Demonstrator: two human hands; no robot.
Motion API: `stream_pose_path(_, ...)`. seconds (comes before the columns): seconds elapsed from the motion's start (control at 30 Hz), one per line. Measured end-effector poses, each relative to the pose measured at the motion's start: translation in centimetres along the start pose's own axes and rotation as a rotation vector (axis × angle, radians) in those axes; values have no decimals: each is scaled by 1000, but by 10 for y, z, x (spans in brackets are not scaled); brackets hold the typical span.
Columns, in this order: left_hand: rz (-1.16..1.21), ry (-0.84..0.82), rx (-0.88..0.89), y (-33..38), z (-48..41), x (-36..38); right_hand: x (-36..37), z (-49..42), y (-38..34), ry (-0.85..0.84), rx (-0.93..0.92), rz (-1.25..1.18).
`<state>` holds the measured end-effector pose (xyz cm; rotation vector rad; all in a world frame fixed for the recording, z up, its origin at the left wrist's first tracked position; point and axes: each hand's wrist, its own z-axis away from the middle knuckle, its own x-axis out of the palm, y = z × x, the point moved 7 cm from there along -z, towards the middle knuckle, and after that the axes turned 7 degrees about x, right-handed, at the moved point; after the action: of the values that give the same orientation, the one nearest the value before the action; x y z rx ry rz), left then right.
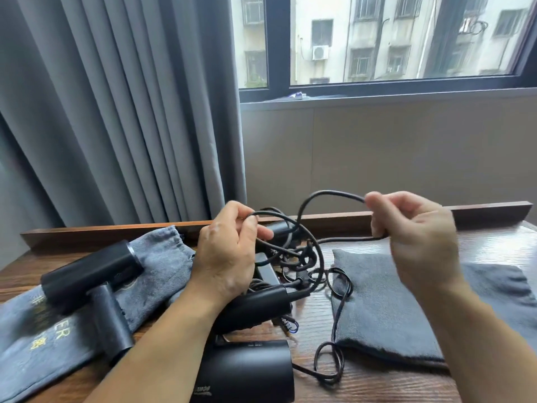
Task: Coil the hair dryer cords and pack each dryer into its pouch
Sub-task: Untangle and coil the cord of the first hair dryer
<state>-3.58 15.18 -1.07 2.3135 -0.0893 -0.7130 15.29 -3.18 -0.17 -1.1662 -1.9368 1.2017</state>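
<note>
My left hand (229, 251) and my right hand (412, 228) both pinch one black cord (325, 196), which arches between them above the table. Below it lies a tangle of black cords (302, 257). A black hair dryer (96, 274) rests on a grey pouch with gold lettering (162, 257) at the left. A second black dryer (250, 370) lies at the near edge, its handle (261, 303) under my left wrist. A darker grey pouch (386, 301) lies flat on the right, with a cord loop (328, 362) in front of it.
The wooden table (363, 382) has a raised rail (479, 209) along its far edge. Grey curtains (116, 112) hang behind at the left, and a window (392, 39) sits above a beige wall.
</note>
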Motion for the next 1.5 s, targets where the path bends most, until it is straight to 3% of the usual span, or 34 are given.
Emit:
stream_pose_path(0.1, 3, 24, 32, 3, 1, 1, 3, -6, 51, -17, 504, -449)
stream_pose_path(0.17, 18, 37, 56, 6, 1, 2, 10, -5, 70, -62, 632, -313)
stream_pose_path(0.23, 46, 57, 72, 6, 1, 2, 15, -4, 64, -139, 467, 152)
stream_pose_path(0.3, 28, 79, 86, 5, 2, 2, 22, 3, 33, -87, 133, 474)
stream_pose_path(0.37, -25, 78, 119, 6, 2, 4, 32, 22, -22, -20, -319, 427)
stream_pose_path(0.47, -74, 74, 172, 10, 2, 6, 72, 60, -65, -379, -816, 493)
stream_pose_path(0.53, -103, 85, 190, 12, 3, 3, 95, 63, -50, -488, -897, 790)
stream_pose_path(0.6, -74, 77, 200, 13, 4, 4, 102, 56, -30, -453, -897, 997)
stream_pose_path(0.7, 5, 87, 202, 14, 5, 3, 100, 45, -25, -433, -910, 1021)
stream_pose_path(0.77, 5, 105, 212, 16, 4, 1, 88, 33, -33, -400, -888, 964)
stream_pose_path(0.83, -38, 123, 219, 16, -1, -3, 70, 16, -45, -352, -737, 791)
stream_pose_path(0.93, -44, 134, 131, 1, -13, -9, 34, -17, -44, -238, -289, 336)
stream_pose_path(1.0, -35, 126, 29, -11, -21, -15, 0, -40, -29, -63, 24, -92)
stream_pose_path(1.07, -17, 76, -65, -20, -25, -17, -28, -58, -10, 65, 242, -293)
stream_pose_path(1.23, 214, -36, -206, -20, -26, -1, -29, -56, 50, -18, 475, 120)
stream_pose_path(1.37, 291, -100, -242, -7, -22, 16, -16, -43, 55, -160, 573, 434)
stream_pose_path(1.43, 305, -145, -267, 0, -22, 27, -2, -42, 37, -219, 387, 712)
stream_pose_path(1.5, 315, -194, -287, 4, -22, 41, 21, -30, 1, -216, -52, 798)
